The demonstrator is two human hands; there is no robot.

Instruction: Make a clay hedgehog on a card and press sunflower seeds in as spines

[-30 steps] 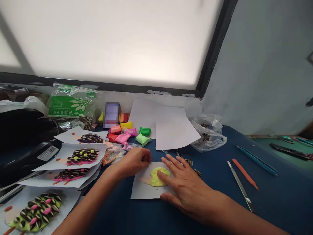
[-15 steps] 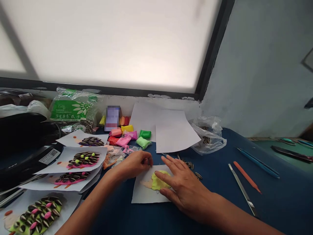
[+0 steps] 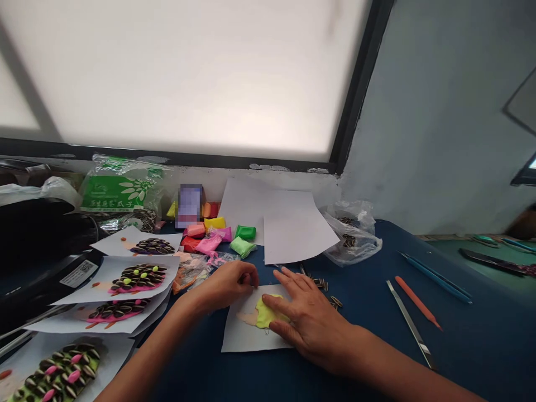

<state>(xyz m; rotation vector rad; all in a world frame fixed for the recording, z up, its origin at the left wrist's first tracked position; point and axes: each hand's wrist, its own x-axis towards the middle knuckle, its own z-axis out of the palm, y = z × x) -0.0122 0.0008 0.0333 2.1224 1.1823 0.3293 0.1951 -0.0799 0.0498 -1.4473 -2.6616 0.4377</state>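
A small white sheet of paper (image 3: 234,340) lies on the dark blue tabletop in front of me. Flattened on it is a patch of yellow-green modelling clay (image 3: 263,316), joined on its left by a flat peach clay shape (image 3: 248,318). My right hand (image 3: 304,315) rests over the yellow clay with fingers outstretched, hiding its right part. At the sheet's upper edge is my left hand (image 3: 234,282), its fingers curled in; whether anything is between them is hidden. Several sunflower seeds (image 3: 336,302) lie just beyond my right hand.
Seed-and-clay hedgehog pictures (image 3: 140,277) are at left. Behind are coloured clay packets (image 3: 243,247), a phone (image 3: 188,206), a green seed bag (image 3: 121,187), blank sheets (image 3: 297,229) and a clear bag of seeds (image 3: 352,231). Right: a metal blade tool (image 3: 410,324), an orange tool (image 3: 417,303), a blue tool (image 3: 435,277).
The whole view has shifted slightly, so things appear a little further left and lower. My right hand stays on the yellow clay, and my left hand remains curled at the sheet's edge.
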